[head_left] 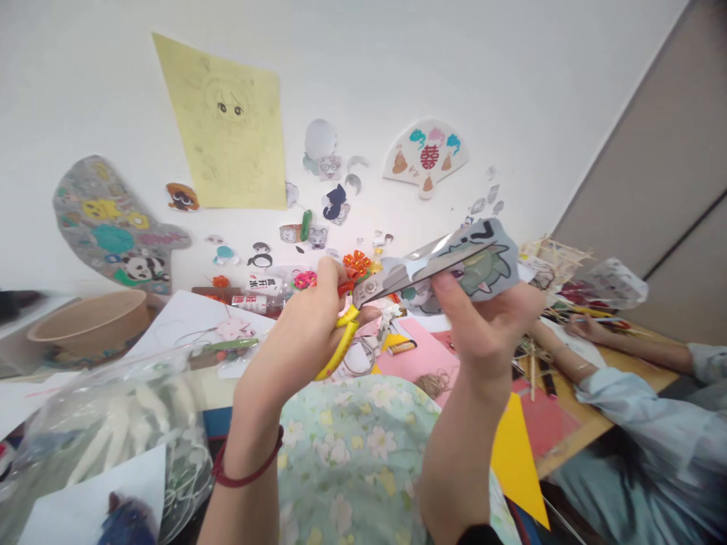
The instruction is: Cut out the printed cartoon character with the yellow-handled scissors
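Ok so the yellow-handled scissors (341, 352) are partly covered: the left hand (301, 333) is wrapped round the handles, so I can't really see how the fingers sit in the loops. That hand is closed on them though. Blades are spread a bit, pointing off to the right, and one crosses the front of the grey cartoon cutout (491, 265). The other looks like it runs along the cutout's upper edge or slips behind it, but it's blurry there so don't quote me.

Right hand (488, 325) has the cutout pinched, thumb on the front, most of the fingers hidden behind. So the cutout is right at the blade end of the scissors, well past the left hand, held up above the tabletop (644, 369).

Below the scissors there's a pink sheet (425, 359), half blocked by the right forearm. Left of the scissors, a brown bowl (94, 322) and a clear plastic bag (113, 424), contents kinda murky. Far right of them, another person's sleeve (653, 416), cut off by the frame edge.
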`<state>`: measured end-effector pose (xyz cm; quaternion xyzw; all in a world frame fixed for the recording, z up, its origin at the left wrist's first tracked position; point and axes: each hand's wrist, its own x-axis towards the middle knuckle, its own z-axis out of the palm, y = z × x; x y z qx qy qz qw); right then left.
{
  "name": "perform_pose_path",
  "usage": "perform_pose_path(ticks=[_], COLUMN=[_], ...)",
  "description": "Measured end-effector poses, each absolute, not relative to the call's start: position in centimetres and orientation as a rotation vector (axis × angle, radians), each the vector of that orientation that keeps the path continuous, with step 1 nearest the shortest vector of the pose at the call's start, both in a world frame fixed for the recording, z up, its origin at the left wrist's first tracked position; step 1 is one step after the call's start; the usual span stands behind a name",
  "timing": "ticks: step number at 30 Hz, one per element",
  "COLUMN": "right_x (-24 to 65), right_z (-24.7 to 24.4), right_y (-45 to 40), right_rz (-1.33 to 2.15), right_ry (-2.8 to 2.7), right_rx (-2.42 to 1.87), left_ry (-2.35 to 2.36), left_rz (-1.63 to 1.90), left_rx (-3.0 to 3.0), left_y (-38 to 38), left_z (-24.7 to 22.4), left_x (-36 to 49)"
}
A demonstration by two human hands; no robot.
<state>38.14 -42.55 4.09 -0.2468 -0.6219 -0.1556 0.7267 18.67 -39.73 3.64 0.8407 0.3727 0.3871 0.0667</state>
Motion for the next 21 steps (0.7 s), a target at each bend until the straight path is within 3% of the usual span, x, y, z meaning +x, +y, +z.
perform_pose_path(ticks=[21], right_x=[38.86], right_z=[3.87], right_y=[-43.08], right_rz=[-0.363], right_ry=[-1.403], right_rx=[-0.571], left_ry=[1.304], left_rz=[1.04], left_rx=[2.609], left_y=[-40.46], left_z=[4.09], left_x=[18.26])
